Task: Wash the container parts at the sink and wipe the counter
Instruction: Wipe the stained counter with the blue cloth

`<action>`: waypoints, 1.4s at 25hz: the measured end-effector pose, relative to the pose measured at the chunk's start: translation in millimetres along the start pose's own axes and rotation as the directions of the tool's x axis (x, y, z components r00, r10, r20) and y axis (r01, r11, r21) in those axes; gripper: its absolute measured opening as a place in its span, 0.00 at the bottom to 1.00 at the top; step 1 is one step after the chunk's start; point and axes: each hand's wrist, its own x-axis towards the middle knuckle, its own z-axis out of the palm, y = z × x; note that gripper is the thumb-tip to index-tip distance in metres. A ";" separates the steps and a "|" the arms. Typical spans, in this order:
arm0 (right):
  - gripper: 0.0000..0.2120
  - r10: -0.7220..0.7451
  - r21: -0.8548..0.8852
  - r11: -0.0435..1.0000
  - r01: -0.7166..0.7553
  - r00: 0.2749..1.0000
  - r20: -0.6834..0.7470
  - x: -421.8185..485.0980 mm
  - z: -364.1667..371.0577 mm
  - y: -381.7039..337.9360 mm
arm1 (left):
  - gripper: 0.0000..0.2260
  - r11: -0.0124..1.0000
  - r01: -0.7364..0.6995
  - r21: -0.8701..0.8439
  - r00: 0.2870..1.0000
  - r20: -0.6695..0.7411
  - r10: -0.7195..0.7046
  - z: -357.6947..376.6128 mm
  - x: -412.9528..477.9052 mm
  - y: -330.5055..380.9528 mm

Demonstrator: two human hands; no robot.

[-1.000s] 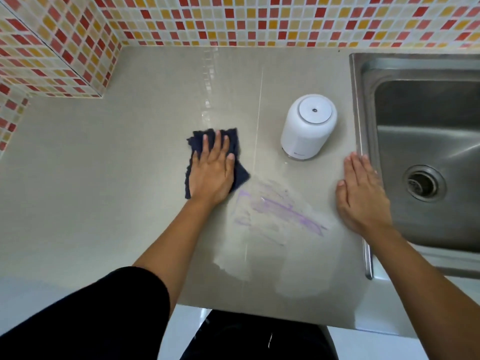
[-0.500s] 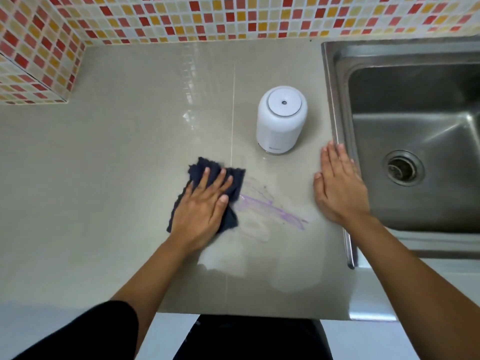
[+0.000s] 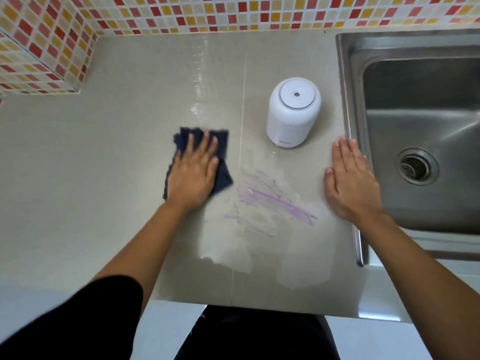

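Mid-frame, your left hand (image 3: 192, 175) presses the dark cloth (image 3: 223, 175) flat, fingers spread; your right hand (image 3: 349, 181) lies flat, fingers together, beside the sink (image 3: 348, 105).

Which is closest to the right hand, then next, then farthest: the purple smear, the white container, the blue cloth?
From the right hand, in the head view:
1. Purple smear, just to its left on the counter.
2. White container, standing farther back, to the left.
3. Blue cloth, far left, under the left hand.
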 end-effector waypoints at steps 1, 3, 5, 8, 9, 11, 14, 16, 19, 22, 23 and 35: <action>0.31 -0.008 0.005 1.000 0.008 1.000 0.016 -1.9 1.0 -0.8 | 0.24 0.998 -0.057 0.016 0.998 0.036 0.057 2.1 -43.9 -4.2; 0.31 -0.012 0.013 1.000 0.012 1.000 0.021 -4.3 2.0 -3.0 | 0.25 0.996 -0.082 0.038 0.994 0.069 0.079 -4.1 -119.1 -35.1; 0.31 -0.002 0.019 1.000 0.001 1.000 0.015 -3.7 2.9 -4.9 | 0.27 0.998 -0.025 0.056 1.000 0.002 0.025 -15.7 -123.4 -87.1; 0.31 0.011 0.023 1.000 -0.012 1.000 0.023 -0.6 2.7 -4.8 | 0.23 0.937 0.350 -0.006 0.932 -0.096 -0.349 -26.5 -39.1 -122.3; 0.31 0.011 0.027 1.000 -0.012 1.000 0.026 -0.3 2.7 -4.3 | 0.22 0.917 0.399 -0.018 0.910 -0.111 -0.399 -24.9 -9.6 -112.7; 0.31 0.003 0.034 0.999 -0.004 0.999 0.036 -2.3 3.0 -5.2 | 0.22 0.955 0.297 -0.028 0.950 -0.096 -0.298 -14.3 19.2 -70.6; 0.32 -0.002 0.085 0.996 -0.002 0.999 0.045 -5.6 1.6 -2.9 | 0.23 0.999 -0.010 0.031 0.998 -0.069 0.012 0.9 -38.8 -21.6; 0.32 0.011 0.138 0.990 -0.016 0.999 0.041 -10.9 -3.3 -4.0 | 0.23 0.999 -0.038 0.012 0.999 0.018 0.038 1.2 -109.4 -28.9; 0.32 0.008 0.348 0.938 0.010 0.999 -0.051 -5.2 -15.0 -27.0 | 0.26 0.997 0.081 0.021 0.997 -0.015 -0.080 -17.6 -113.1 -97.2; 0.41 0.013 0.651 0.759 -0.016 1.000 0.010 27.3 -19.4 -52.5 | 0.22 0.942 0.336 0.015 0.936 -0.120 -0.332 -27.7 -5.6 -132.0; 0.45 0.011 0.740 0.671 -0.038 0.999 0.042 39.3 -20.0 -57.6 | 0.22 0.933 0.360 0.001 0.925 -0.128 -0.357 -27.8 32.7 -122.5; 0.42 0.070 0.850 0.517 -0.101 0.995 0.076 75.3 -21.4 -58.2 | 0.28 0.999 0.009 0.035 0.997 -0.077 -0.007 -31.0 61.0 -117.4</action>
